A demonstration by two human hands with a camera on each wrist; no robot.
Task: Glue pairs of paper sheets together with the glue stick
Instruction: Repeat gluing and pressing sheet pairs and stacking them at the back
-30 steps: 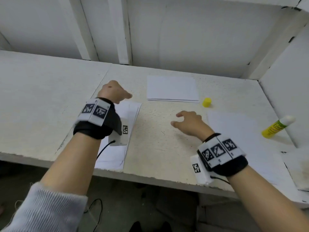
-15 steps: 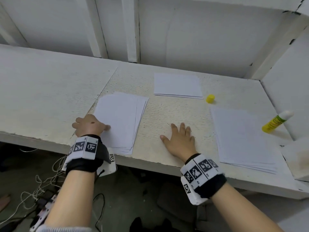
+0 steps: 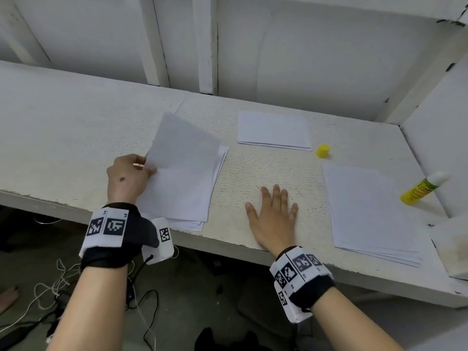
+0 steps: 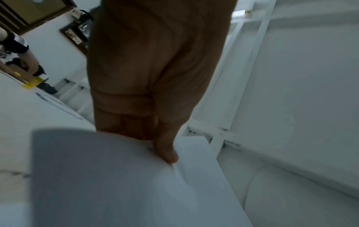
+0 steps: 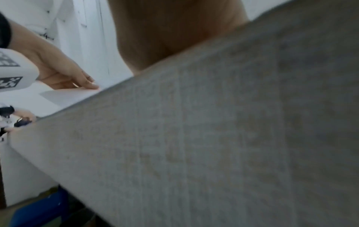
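Left hand [image 3: 128,177] pinches a sheet [image 3: 182,160] off the pile; right hand [image 3: 274,214] lies flat on the table [image 3: 76,138]. A second sheet might cling.

Tabletop [image 3: 76,138]: off-white, finely speckled, worn darker along the near edge. Paper sheet [image 3: 182,158] at 9 o'clock: white, shaded pale grey where lifted; the stack [image 3: 202,214] beneath it plain white. Stacks at 12 o'clock [image 3: 273,130] and 3 o'clock [image 3: 367,209]: white, unprinted. Cap [image 3: 323,151]: solid yellow. Glue stick [image 3: 423,188] at 3 o'clock: yellow body, green label band, white tip. Wrist bands [image 3: 111,239]: black straps with white blocks printed in black-and-white square codes. Back wall [image 3: 304,59]: white panels.
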